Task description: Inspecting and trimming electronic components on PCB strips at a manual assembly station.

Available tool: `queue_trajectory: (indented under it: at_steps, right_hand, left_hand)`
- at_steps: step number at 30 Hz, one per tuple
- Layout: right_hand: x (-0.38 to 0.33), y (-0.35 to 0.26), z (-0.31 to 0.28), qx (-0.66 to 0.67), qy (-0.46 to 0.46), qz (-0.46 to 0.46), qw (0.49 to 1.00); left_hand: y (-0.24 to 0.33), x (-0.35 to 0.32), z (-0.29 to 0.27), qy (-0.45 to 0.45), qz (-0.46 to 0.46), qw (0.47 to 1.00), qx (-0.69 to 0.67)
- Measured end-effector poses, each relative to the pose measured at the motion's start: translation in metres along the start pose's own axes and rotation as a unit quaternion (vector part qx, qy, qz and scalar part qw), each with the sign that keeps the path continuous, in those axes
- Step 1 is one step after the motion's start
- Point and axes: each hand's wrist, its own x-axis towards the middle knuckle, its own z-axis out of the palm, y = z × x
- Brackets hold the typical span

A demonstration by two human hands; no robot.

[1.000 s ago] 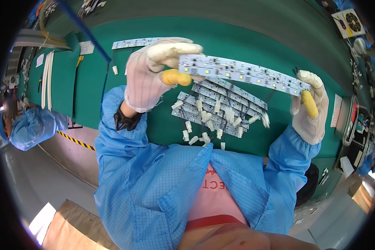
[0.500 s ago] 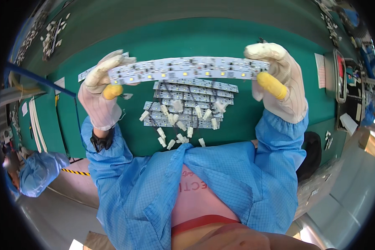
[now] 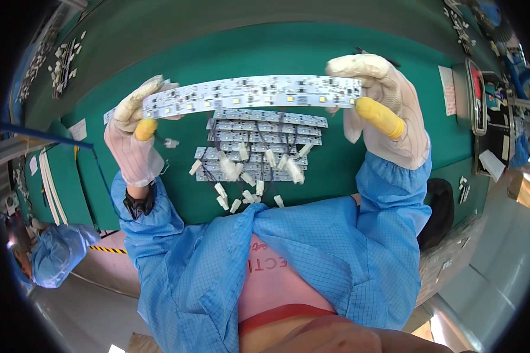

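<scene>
The long white LED strip board lies left-to-right above the green counter, its ends pinched by the left hand and right hand (both gloved), over the stacked boards.

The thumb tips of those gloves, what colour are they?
Yellow, on both the left hand and right hand, seen in the head view.

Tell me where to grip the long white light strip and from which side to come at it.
Grip the light strip at its two short ends, coming in from left and right, as the left hand and right hand do now. It is long, thin and flat, its face crowded with small parts, so pinching the ends by the edges keeps fingers off them and likely stops sagging.
</scene>
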Motion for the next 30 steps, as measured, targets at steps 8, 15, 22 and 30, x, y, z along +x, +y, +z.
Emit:
queue_trajectory:
  at_steps: [8,15,22,30]
  right_hand:
    - [0.006,0.015,-0.005,-0.056,0.013,-0.014,0.998]
    - [0.012,0.018,0.000,-0.074,0.049,0.047,0.995]
    - [0.006,0.014,0.002,-0.034,0.020,0.031,0.999]
    - [0.013,0.022,-0.005,-0.051,0.033,0.015,0.998]
  left_hand:
    - [0.011,-0.010,0.007,0.006,0.036,0.995,-0.094]
    - [0.021,-0.012,-0.005,-0.031,0.149,0.988,0.022]
    - [0.019,-0.003,-0.008,-0.013,-0.079,0.995,0.059]
    - [0.015,-0.009,-0.011,-0.066,0.018,0.993,-0.094]
